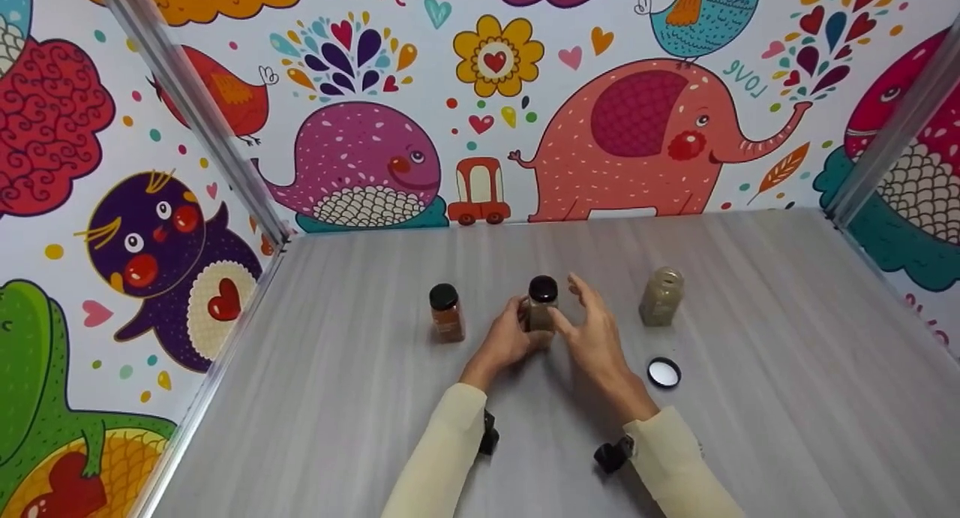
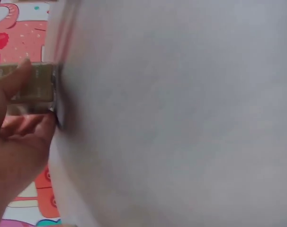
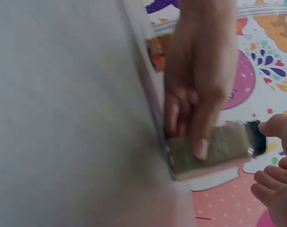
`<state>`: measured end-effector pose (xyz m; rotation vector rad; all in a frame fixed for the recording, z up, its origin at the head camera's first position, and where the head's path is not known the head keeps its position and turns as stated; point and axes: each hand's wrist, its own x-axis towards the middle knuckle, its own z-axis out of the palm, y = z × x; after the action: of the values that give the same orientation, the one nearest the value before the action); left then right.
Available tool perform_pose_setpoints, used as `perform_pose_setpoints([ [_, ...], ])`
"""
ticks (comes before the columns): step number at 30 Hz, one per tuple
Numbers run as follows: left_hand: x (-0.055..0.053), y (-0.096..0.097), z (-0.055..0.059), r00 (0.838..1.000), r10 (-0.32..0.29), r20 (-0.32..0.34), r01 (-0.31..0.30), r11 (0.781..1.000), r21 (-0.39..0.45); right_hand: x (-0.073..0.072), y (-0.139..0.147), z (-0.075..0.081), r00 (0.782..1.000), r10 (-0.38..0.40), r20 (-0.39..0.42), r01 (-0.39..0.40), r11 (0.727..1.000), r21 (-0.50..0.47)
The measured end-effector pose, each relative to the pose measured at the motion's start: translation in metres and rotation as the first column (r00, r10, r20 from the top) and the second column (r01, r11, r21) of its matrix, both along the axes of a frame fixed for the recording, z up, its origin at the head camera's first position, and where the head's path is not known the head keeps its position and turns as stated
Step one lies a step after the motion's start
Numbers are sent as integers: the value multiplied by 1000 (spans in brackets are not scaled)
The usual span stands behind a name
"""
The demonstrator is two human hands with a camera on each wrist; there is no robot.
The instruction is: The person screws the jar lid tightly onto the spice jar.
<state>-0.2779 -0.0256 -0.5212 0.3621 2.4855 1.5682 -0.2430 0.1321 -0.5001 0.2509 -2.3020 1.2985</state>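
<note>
Holding one jar (image 1: 540,317); two others (image 1: 448,324); one loose lid (image 1: 664,372)

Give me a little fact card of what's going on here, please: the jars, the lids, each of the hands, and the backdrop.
Left jar: reddish contents, dark lid on, standing untouched
Middle jar: upright, dark lid on, between the hands
Right jar: greenish-brown, no lid on, standing
Loose lid: on the table, white inside facing up, in front of the right jar
Left hand: grips the middle jar's body
Right hand: fingers spread, beside the middle jar; contact unclear
Backdrop: cartoon wall with elephant and whale
</note>
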Motion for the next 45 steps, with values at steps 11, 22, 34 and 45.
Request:
perform_pose_setpoints([
  [11,41,-7,18,999,42,35,-34,978,-207,25,46,20,1000,5,14,-6,995,100],
  [22,73,25,31,1000,13,12,-8,935,-354,61,88,27,995,-12,102,-3,989,148],
  [34,69,61,30,998,-57,-22,45,927,-372,80,119,17,986,-61,154,32,983,180],
  [45,43,110,23,999,-29,-23,24,979,-204,89,141,4,980,-105,170,68,975,210],
])
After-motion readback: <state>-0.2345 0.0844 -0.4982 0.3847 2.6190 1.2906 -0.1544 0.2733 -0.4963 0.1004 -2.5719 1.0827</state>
